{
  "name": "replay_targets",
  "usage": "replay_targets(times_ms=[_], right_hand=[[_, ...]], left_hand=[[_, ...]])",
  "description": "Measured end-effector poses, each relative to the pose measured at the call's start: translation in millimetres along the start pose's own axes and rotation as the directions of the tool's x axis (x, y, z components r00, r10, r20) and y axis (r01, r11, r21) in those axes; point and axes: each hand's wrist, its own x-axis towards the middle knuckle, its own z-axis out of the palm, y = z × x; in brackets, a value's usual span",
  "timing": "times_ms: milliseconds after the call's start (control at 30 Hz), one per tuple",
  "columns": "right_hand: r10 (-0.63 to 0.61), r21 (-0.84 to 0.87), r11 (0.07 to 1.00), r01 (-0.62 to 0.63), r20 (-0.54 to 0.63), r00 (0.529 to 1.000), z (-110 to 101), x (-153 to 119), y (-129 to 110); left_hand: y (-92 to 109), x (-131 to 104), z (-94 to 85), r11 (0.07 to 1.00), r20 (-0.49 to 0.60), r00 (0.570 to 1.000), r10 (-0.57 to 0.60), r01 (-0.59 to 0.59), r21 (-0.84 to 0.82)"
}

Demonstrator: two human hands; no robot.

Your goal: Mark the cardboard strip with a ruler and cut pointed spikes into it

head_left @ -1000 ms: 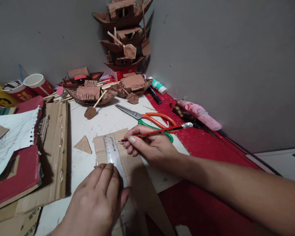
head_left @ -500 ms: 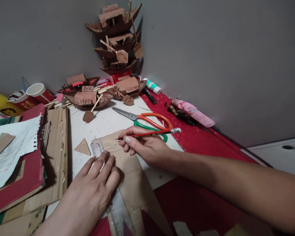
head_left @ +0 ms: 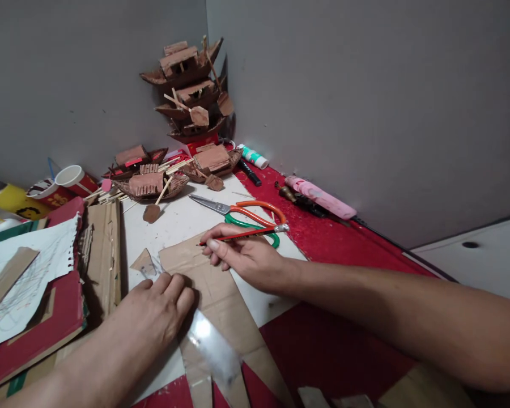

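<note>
My left hand (head_left: 161, 306) has its fingers curled round a clear plastic ruler (head_left: 215, 345), which crosses the cardboard at a slant and catches a bright glare. Beneath it lies a piece of brown cardboard (head_left: 221, 300) with pointed cuts at its near end. In my right hand (head_left: 246, 255) is a red and black pencil (head_left: 242, 233), its tip pointing left over the far part of the cardboard. Just beyond that hand lie scissors (head_left: 233, 208) with one orange and one green handle. A small cardboard scrap (head_left: 143, 262) sits by the ruler's far end.
Several model boats (head_left: 147, 186) stand at the back, some stacked in the corner. Paper and cardboard sheets (head_left: 102, 249) pile up at left, with paper cups (head_left: 74, 180) behind. A glue stick (head_left: 253, 156), a black marker (head_left: 250, 173) and a pink tool (head_left: 321, 197) lie along the wall.
The left hand has gone from lying flat on the ruler to gripping it, and the ruler has swung aslant. The right hand keeps the pencil at nearly the same spot. The view has shifted slightly.
</note>
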Motion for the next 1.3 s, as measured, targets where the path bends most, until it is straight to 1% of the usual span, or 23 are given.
replay_targets(times_ms=[100, 167, 267, 333, 367, 400, 433, 500, 567, 600, 633, 667, 700, 733, 800, 867, 933, 967, 1033, 1100, 1133, 1200, 1300], right_hand=[[-0.02, -0.008, 1.0, 0.02, -0.007, 1.0, -0.2, 0.1, 1.2], [-0.028, 0.002, 1.0, 0.028, -0.014, 1.0, -0.3, 0.3, -0.7], [-0.012, 0.044, 0.999, 0.015, -0.065, 0.998, -1.3, 1.0, -6.3], [-0.005, 0.087, 0.996, 0.017, -0.139, 0.99, -2.6, 2.2, -9.7], [-0.008, 0.11, 0.994, 0.028, -0.179, 0.984, -3.3, 3.0, -10.8], [-0.015, 0.134, 0.99, 0.044, -0.214, 0.977, -3.8, 3.7, -11.5], [-0.022, 0.152, 0.987, 0.06, -0.238, 0.971, -4.2, 4.3, -11.8], [-0.03, 0.171, 0.983, 0.073, -0.246, 0.969, -4.1, 4.3, -12.2], [-0.038, 0.156, 0.985, 0.073, -0.217, 0.976, -2.7, 2.1, -12.8], [-0.048, 0.13, 0.989, 0.073, -0.188, 0.981, -1.7, 0.3, -13.1], [-0.062, 0.093, 0.993, 0.077, -0.152, 0.986, -0.4, -1.9, -13.3], [-0.085, 0.048, 0.995, 0.091, -0.11, 0.99, 0.9, -4.2, -13.1], [-0.119, -0.004, 0.993, 0.119, -0.062, 0.991, 2.3, -6.3, -12.5], [-0.164, -0.06, 0.985, 0.163, -0.016, 0.986, 3.6, -8.1, -11.4], [-0.255, -0.179, 0.949, 0.261, 0.054, 0.965, 5.9, -10.2, -8.2], [-0.301, -0.284, 0.909, 0.306, 0.063, 0.952, 7.9, -10.3, -5.1], [-0.256, -0.294, 0.922, 0.251, 0.019, 0.966, 10.2, -9.6, -3.7], [-0.207, -0.249, 0.948, 0.2, -0.001, 0.978, 11.5, -9.3, -3.6], [-0.093, -0.094, 0.991, 0.091, -0.022, 0.995, 14.2, -9.1, -4.3], [-0.004, 0.033, 0.999, 0.005, -0.006, 1.0, 15.7, -9.2, -5.3], [0.013, 0.063, 0.998, -0.013, 0.003, 1.0, 15.6, -9.1, -5.9], [0.011, 0.066, 0.998, -0.011, 0.003, 1.0, 13.2, -8.3, -6.9], [-0.018, 0.048, 0.999, 0.022, -0.073, 0.997, 6.8, -5.7, -7.2]], left_hand=[[0.7, -1.6, 4.6, 1.0, -0.008, 1.0, -0.019, 0.019, -0.006], [-1.0, -2.1, 4.8, 0.995, 0.0, 0.999, -0.054, 0.054, -0.086], [-10.6, -2.1, -1.7, 0.965, 0.063, 0.986, -0.154, 0.164, -0.203], [-20.8, -2.9, -9.8, 0.907, 0.046, 0.966, -0.256, 0.256, -0.335], [-26.3, -3.5, -14.3, 0.846, 0.018, 0.946, -0.322, 0.297, -0.444], [-31.6, -4.1, -18.6, 0.753, 0.006, 0.92, -0.392, 0.324, -0.573], [-36.5, -4.3, -22.6, 0.621, 0.025, 0.889, -0.457, 0.339, -0.707], [-43.9, -2.4, -28.6, 0.27, 0.139, 0.823, -0.551, 0.333, -0.904], [-47.7, 3.4, -31.6, -0.069, 0.264, 0.753, -0.602, 0.281, -0.957], [-48.3, 7.7, -32.2, -0.199, 0.312, 0.726, -0.613, 0.24, -0.95], [-48.2, 12.4, -32.5, -0.304, 0.346, 0.711, -0.613, 0.193, -0.933], [-47.6, 17.3, -32.5, -0.393, 0.376, 0.708, -0.598, 0.15, -0.907], [-46.6, 22.0, -32.5, -0.475, 0.405, 0.714, -0.571, 0.116, -0.872], [-45.5, 26.3, -32.4, -0.546, 0.433, 0.724, -0.537, 0.093, -0.832], [-43.0, 32.8, -31.7, -0.642, 0.469, 0.746, -0.473, 0.074, -0.764], [-40.0, 36.3, -29.4, -0.679, 0.465, 0.768, -0.439, 0.055, -0.732], [-35.8, 37.2, -25.5, -0.669, 0.426, 0.8, -0.422, 0.043, -0.742], [-33.2, 36.9, -23.3, -0.65, 0.4, 0.817, -0.415, 0.041, -0.759], [-27.4, 34.9, -19.1, -0.6, 0.357, 0.848, -0.392, 0.058, -0.798], [-22.5, 31.1, -15.8, -0.556, 0.333, 0.866, -0.374, 0.078, -0.828], [-21.2, 28.6, -14.2, -0.534, 0.329, 0.866, -0.377, 0.087, -0.841], [-21.5, 23.3, -10.8, -0.489, 0.333, 0.851, -0.406, 0.105, -0.866], [-27.4, 17.3, -3.2, -0.448, 0.359, 0.833, -0.421, 0.153, -0.881]])
